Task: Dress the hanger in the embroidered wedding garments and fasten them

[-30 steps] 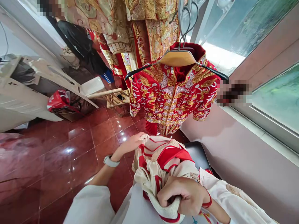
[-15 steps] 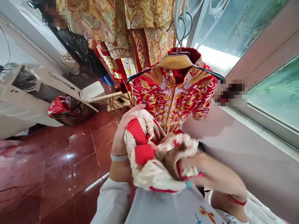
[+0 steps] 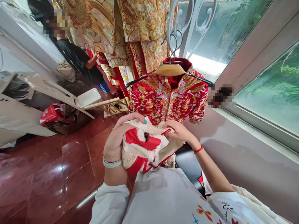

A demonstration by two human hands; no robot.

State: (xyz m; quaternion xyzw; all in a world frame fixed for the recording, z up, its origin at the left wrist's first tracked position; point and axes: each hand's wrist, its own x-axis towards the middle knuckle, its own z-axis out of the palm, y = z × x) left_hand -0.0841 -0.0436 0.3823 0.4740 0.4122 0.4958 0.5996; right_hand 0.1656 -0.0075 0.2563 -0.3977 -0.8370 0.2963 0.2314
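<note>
Cloth [image 3: 144, 152], left grip [image 3: 116, 135] curled round its ten-o'clock edge, right grip [image 3: 181, 132] pinching its two-o'clock edge, red jacket [image 3: 158, 101] at twelve

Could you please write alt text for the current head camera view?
A person's left hand and right hand hold a bunched cream-and-red garment. Just beyond, a red jacket embroidered in gold and silver hangs on a hanger near a window.

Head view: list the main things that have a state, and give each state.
Cream-and-red cloth: bunched, held in both hands
Left hand: curled around one side of the cloth
Right hand: gripping the cloth's edge
Red jacket: hanging, front closed below the collar
Hanger: hook upward, across the jacket's shoulders
Gold garments: hanging behind the jacket
Black seat: partly hidden
</note>
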